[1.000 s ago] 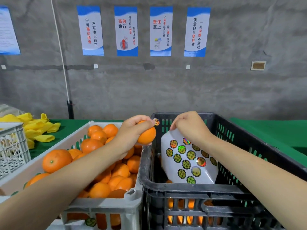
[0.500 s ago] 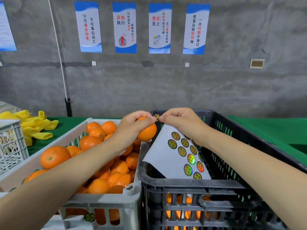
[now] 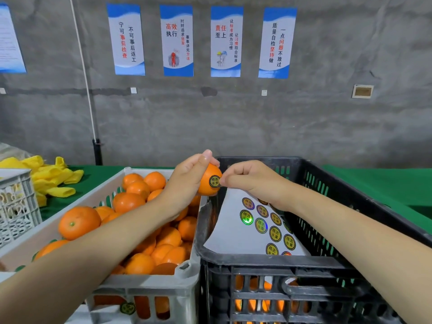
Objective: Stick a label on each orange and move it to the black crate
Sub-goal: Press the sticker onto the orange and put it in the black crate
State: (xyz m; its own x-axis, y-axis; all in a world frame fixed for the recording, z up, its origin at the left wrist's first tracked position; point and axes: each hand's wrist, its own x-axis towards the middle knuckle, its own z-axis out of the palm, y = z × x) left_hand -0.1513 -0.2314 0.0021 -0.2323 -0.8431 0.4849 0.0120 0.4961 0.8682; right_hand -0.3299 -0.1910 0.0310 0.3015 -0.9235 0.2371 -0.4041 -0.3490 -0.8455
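Small white crate (image 3: 16, 202): at the desk's (image 3: 374, 183) left edge, partly out of view.
Yellow foam nets (image 3: 51, 181): heaped just beside it, toward the desk's far edge.
White crate (image 3: 145, 284): left of the desk's middle, piled with loose oranges (image 3: 79, 222); no labels show on their visible faces.
Left grip (image 3: 187, 181): wrapped round one orange, thumb over the top and fingers behind.
Held orange (image 3: 205, 183): in the air above where the two crates meet, by the black crate's far left corner; not yet inside it.
Label (image 3: 214, 181): round, dark with yellow print, on the side of the held orange facing the right grip.
Right grip (image 3: 254, 181): fingers curled, fingertips touching the label's edge. The sheet's top runs under this hand and seems held there.
Label sheet (image 3: 233, 230): white backing, slanting down into the black crate, with rows of labels left on it.
Black crate (image 3: 350, 199): right of the white crate and touching it; oranges (image 3: 252, 302) show through its near wall.
Handling, judged: the orange looks firm, round and light enough for one hand. Its skin is smooth and likely to roll, so hold it round the girth, clear of the label. The label is thin and tacky; press it flat from the middle. The sheet is limp.
Step, judged: label being pressed on; placing comes next.
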